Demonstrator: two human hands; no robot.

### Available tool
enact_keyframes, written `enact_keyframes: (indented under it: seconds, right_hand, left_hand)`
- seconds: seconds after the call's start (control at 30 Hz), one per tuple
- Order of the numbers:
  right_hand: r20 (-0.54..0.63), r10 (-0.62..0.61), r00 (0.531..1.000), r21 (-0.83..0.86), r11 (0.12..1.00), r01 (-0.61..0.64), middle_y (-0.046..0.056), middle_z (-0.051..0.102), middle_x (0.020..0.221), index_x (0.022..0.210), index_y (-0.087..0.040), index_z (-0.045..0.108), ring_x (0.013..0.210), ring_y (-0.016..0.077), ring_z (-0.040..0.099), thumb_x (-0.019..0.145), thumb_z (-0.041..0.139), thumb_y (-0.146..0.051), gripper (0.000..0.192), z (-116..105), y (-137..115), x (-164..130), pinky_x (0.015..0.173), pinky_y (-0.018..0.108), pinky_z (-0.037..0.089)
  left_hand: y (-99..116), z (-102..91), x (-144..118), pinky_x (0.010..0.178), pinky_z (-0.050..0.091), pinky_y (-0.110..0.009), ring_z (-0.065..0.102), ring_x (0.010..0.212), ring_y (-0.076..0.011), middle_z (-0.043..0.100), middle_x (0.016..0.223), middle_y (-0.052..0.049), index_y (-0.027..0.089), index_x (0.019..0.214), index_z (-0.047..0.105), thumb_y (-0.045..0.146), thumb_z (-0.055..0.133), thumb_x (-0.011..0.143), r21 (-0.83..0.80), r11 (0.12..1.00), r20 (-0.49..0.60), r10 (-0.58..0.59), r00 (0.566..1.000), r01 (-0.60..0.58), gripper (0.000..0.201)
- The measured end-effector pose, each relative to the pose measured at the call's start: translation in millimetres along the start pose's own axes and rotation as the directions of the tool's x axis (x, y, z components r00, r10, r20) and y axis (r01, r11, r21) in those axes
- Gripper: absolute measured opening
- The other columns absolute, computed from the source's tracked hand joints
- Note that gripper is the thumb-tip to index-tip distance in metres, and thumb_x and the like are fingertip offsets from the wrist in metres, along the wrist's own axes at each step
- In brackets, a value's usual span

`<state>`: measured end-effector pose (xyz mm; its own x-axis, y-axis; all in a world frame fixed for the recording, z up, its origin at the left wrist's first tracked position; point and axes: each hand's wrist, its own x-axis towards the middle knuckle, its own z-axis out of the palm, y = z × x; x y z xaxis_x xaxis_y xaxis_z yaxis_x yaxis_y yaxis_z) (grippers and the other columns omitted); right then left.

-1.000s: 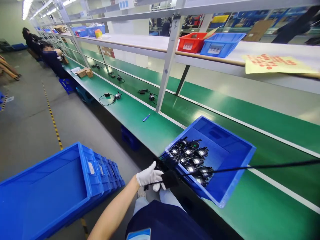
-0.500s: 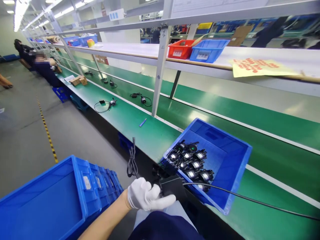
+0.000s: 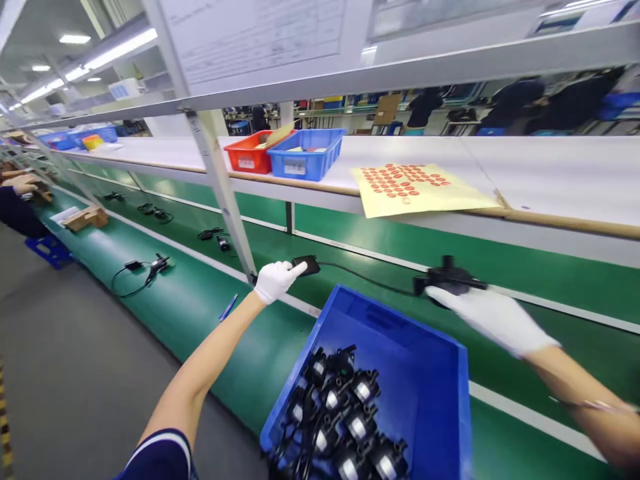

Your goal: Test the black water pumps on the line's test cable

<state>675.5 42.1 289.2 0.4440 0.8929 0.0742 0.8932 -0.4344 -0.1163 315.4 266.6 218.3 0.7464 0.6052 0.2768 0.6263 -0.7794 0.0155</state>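
1. Head view: we see both arms stretched forward over the green worktop [image 3: 210, 320], each hand in a white glove.
2. The left hand [image 3: 276, 280] reaches far out, its fingers [image 3: 296, 269] pressed onto a small flat black adapter block [image 3: 307, 265] that lies on the dark green conveyor belt [image 3: 525, 267].
3. The right hand [image 3: 493, 319] lies palm down, fingers nearly straight, its tips resting on one black pump-like part [image 3: 447, 279] on the same belt; we cannot tell whether it grips the part.
4. One thin black cable [image 3: 367, 280] runs along the belt between block and part.
5. One blue plastic crate [image 3: 443, 400] sits just before the hands, holding a cluster of similar black parts [image 3: 345, 420], about ten.
6. On the shelf above we count two bins, one red [image 3: 247, 153] and one blue [image 3: 305, 157], beside one yellow sheet with red dots [image 3: 420, 188].
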Motion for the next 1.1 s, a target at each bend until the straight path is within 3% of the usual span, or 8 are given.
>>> enact_keyframes:
  seconds: [0.1, 0.17, 0.3, 0.4, 0.53, 0.67, 0.9, 1.1]
  right_hand:
    - [0.163, 0.064, 0.985, 0.007, 0.998, -0.066, 0.008, 0.074, 0.109, 0.115, -0.016, 0.071, 0.089, 0.0172, 0.070, 0.097, 0.054, -0.061, 0.051, 64.1, -3.0, 89.2, 0.088, 0.034, 0.055]
    - [0.308, 0.098, 0.946, 0.018, 0.994, -0.108, 0.008, 0.073, 0.103, 0.116, -0.014, 0.067, 0.087, 0.0175, 0.070, 0.098, 0.057, -0.059, 0.050, 113.4, -7.6, 129.8, 0.083, 0.036, 0.057]
    - [0.527, 0.093, 0.844, 0.019, 0.992, -0.122, 0.007, 0.071, 0.103, 0.109, -0.014, 0.068, 0.087, 0.0164, 0.069, 0.100, 0.059, -0.047, 0.035, 198.3, -18.5, 159.7, 0.080, 0.034, 0.058]
    - [0.589, 0.051, 0.807, 0.020, 0.997, -0.078, 0.007, 0.068, 0.112, 0.115, -0.015, 0.066, 0.094, 0.0179, 0.067, 0.100, 0.062, -0.041, 0.030, 224.4, -26.2, 162.8, 0.084, 0.036, 0.059]
    - [0.571, 0.025, 0.820, -0.009, 1.000, -0.025, 0.009, 0.065, 0.119, 0.123, -0.014, 0.063, 0.102, 0.0214, 0.066, 0.100, 0.062, -0.039, 0.034, 205.0, -26.1, 160.2, 0.089, 0.041, 0.058]
    - [0.489, -0.091, 0.867, 0.013, 0.995, 0.097, 0.012, 0.057, 0.136, 0.138, -0.018, 0.054, 0.119, 0.0263, 0.060, 0.103, 0.057, -0.037, 0.041, 174.6, -33.4, 102.9, 0.102, 0.051, 0.051]
    - [0.624, -0.225, 0.748, 0.088, 0.972, 0.219, 0.007, 0.069, 0.110, 0.113, -0.014, 0.067, 0.096, 0.0179, 0.068, 0.102, 0.059, -0.037, 0.027, 201.2, -99.8, -28.7, 0.086, 0.037, 0.059]
    - [0.541, -0.236, 0.808, -0.023, 0.955, 0.295, 0.006, 0.069, 0.108, 0.112, -0.013, 0.066, 0.094, 0.0176, 0.068, 0.102, 0.060, -0.037, 0.027, 171.2, -116.8, -47.7, 0.085, 0.037, 0.058]
  left_hand:
    - [-1.5, 69.9, 91.2, 0.088, 0.056, -0.042, 0.064, 0.099, -0.0208, 0.064, 0.117, -0.008, 0.019, 0.132, 0.057, 0.037, 0.057, 0.100, -0.031, 0.999, 0.058, -0.011, 0.998, 0.013, 0.037]
    - [6.2, 123.5, 121.4, 0.089, 0.057, -0.042, 0.065, 0.101, -0.0206, 0.064, 0.121, -0.008, 0.018, 0.129, 0.058, 0.039, 0.060, 0.099, -0.067, 0.997, 0.129, -0.023, 0.991, 0.032, 0.037]
    - [21.6, 214.7, 123.2, 0.085, 0.059, -0.039, 0.067, 0.098, -0.0193, 0.066, 0.117, -0.008, 0.017, 0.126, 0.061, 0.036, 0.061, 0.098, -0.156, 0.984, 0.308, -0.037, 0.951, 0.089, 0.033]
    - [20.6, 244.0, 104.7, 0.092, 0.057, -0.044, 0.066, 0.105, -0.0221, 0.065, 0.123, -0.009, 0.017, 0.128, 0.060, 0.035, 0.064, 0.096, -0.210, 0.965, 0.375, -0.068, 0.924, 0.157, 0.037]
    - [8.0, 226.6, 84.7, 0.105, 0.049, -0.052, 0.061, 0.120, -0.0279, 0.062, 0.134, -0.013, 0.016, 0.128, 0.061, 0.027, 0.061, 0.096, -0.295, 0.912, 0.337, -0.181, 0.924, 0.286, 0.034]
    - [11.8, 168.9, 54.0, 0.114, 0.041, -0.047, 0.053, 0.131, -0.0293, 0.058, 0.139, -0.018, 0.011, 0.134, 0.057, 0.024, 0.040, 0.102, -0.424, 0.809, 0.202, -0.354, 0.913, 0.408, 0.038]
    - [85.8, 77.7, -35.4, 0.112, 0.044, -0.042, 0.060, 0.121, -0.0221, 0.067, 0.126, -0.009, 0.019, 0.120, 0.066, 0.025, 0.042, 0.100, -0.670, 0.650, 0.147, -0.357, 0.922, 0.358, 0.032]
    - [119.2, 49.6, -82.6, 0.114, 0.042, -0.044, 0.061, 0.118, -0.0240, 0.070, 0.120, -0.010, 0.018, 0.108, 0.071, 0.020, 0.048, 0.094, -0.769, 0.472, 0.300, -0.329, 0.895, 0.432, 0.027]
